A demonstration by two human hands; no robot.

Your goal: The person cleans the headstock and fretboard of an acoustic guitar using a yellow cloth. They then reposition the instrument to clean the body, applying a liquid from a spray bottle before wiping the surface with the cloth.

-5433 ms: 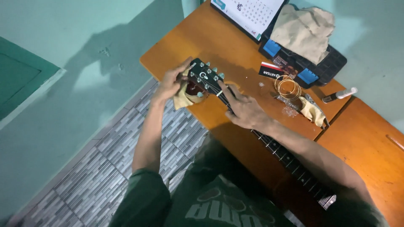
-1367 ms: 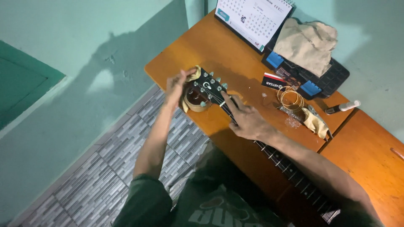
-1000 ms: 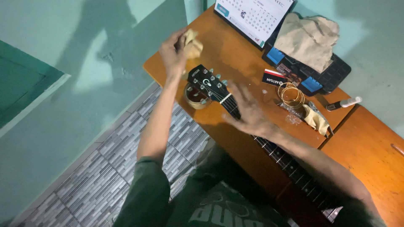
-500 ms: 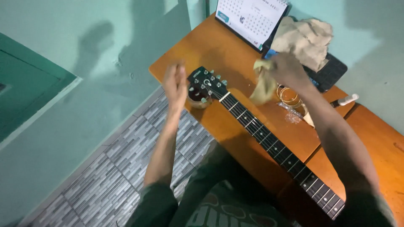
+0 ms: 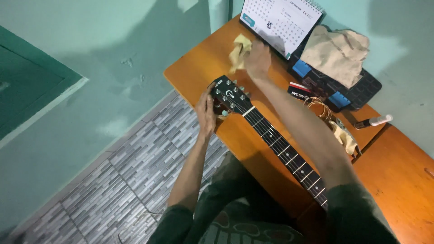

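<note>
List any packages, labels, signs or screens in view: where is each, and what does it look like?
Desk calendar: far edge of the orange table, standing tilted, white grid page, blue corner, spiral top.
Small flat packet: beside the guitar neck, rectangular, black with red and white.
Headstock logo: black face, white mark.
No screens show.

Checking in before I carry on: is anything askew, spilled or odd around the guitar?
The guitar neck carries no strings; a coil of wire lies loose on the orange table. The headstock overhangs the table edge, steadied by the left hand. The right hand holds a yellow cloth. Nothing spilled.
</note>
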